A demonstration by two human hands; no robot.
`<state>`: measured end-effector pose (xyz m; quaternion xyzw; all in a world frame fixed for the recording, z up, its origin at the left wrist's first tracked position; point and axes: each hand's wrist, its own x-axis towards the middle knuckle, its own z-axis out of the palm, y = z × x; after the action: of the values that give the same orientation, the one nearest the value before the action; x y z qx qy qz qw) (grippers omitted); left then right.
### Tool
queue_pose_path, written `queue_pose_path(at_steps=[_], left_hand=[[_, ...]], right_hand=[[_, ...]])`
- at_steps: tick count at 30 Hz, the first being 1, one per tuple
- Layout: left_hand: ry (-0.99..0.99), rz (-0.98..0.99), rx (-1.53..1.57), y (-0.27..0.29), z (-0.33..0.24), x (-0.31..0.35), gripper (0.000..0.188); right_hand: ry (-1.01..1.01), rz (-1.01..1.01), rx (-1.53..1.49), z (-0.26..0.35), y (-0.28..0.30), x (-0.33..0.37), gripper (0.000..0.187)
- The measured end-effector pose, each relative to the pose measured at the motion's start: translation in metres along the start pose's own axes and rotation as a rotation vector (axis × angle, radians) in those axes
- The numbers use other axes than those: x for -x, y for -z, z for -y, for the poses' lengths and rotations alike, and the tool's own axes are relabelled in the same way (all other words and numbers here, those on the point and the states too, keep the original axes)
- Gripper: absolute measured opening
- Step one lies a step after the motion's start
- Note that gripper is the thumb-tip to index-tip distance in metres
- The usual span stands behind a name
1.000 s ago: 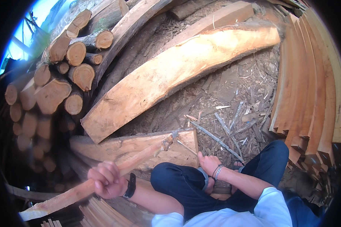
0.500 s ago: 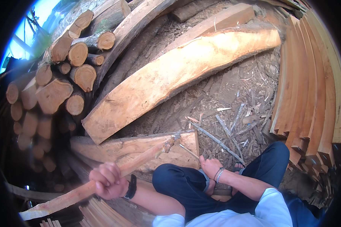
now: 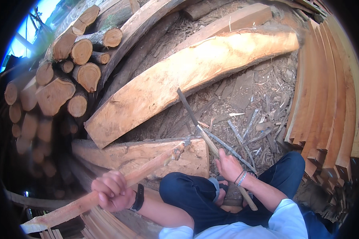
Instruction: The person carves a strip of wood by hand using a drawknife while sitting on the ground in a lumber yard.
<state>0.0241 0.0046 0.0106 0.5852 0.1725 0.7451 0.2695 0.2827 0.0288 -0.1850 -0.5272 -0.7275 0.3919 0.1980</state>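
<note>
I sat with my knees apart, in dark trousers (image 3: pixel 187 191) and a light shirt (image 3: pixel 281 219), looking down at my two bare hands. My left hand (image 3: pixel 113 190), with a black watch (image 3: pixel 139 197) on its wrist, was closed in a fist around a long, pale wooden strip (image 3: pixel 151 165). The strip slanted from the lower left up toward the middle, where it ended in a dark, rough knot (image 3: pixel 178 150) in front of a short, thick plank (image 3: pixel 196 161); I could not tell whether it rested on the plank. My right hand (image 3: pixel 230 165), with bracelets (image 3: pixel 240 178) at the wrist, was wrapped around the wooden handle (image 3: pixel 206 138) of a tool with a long, narrow, dark blade (image 3: pixel 188 108). The handle stuck out below my grip, over my lap, and the blade pointed up and to the left, well apart from the strip. Its tip overlapped the near edge of a big, pale slab (image 3: pixel 195 67) in my view, though I could not tell if they touched. The slab lay diagonally beyond the plank, on ground (image 3: pixel 263 85) littered with chips and bark. Grey sticks (image 3: pixel 239 133) lay just beyond my right hand. Cut logs (image 3: pixel 81 51) were piled at the upper left, and long reddish-brown boards (image 3: pixel 319 87) were stacked along the right.
</note>
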Motion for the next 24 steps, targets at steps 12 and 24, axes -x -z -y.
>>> queue_pose_path(at_steps=[12,24], left_hand=[[0.019,-0.010,-0.028,0.000,-0.002,0.001,0.030],[0.024,-0.017,-0.012,-0.003,0.000,0.000,0.031]], right_hand=[[0.064,0.227,0.313,-0.010,-0.044,0.019,0.022],[0.076,0.231,0.373,-0.022,-0.057,0.021,0.019]])
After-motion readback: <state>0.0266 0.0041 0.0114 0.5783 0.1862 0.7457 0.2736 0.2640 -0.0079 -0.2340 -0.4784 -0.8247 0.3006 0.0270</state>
